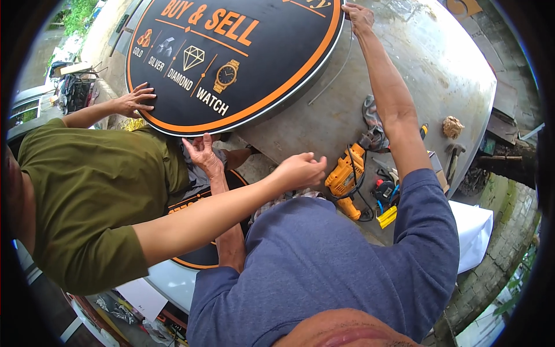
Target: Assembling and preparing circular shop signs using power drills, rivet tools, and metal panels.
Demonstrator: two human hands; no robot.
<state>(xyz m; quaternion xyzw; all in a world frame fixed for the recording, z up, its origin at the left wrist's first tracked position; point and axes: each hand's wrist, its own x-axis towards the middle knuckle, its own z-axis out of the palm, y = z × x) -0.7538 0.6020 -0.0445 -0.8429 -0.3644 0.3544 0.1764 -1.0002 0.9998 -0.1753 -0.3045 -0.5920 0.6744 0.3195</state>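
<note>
A large round sign [173, 107], black with an orange ring, a pale rim and small pictures, lies tilted across the top. Its far part runs out of view. With my right hand [359, 18] I grip its rim at the upper right. My left hand [205, 155] is at the near rim, palm up, its fingertips partly hidden under the edge. A co-worker in an olive shirt [104, 196] rests one hand [136, 101] on the sign's left edge. That person's other hand [306, 170], loosely curled, hangs in front of me, over my left forearm.
A yellow power drill [348, 173] with a black cord lies on the metal table [428, 69] to my right. Around it are a tape measure [383, 189], a hammer [455, 159] and a brown lump [452, 127]. A second round black sign [196, 254] is below my left arm.
</note>
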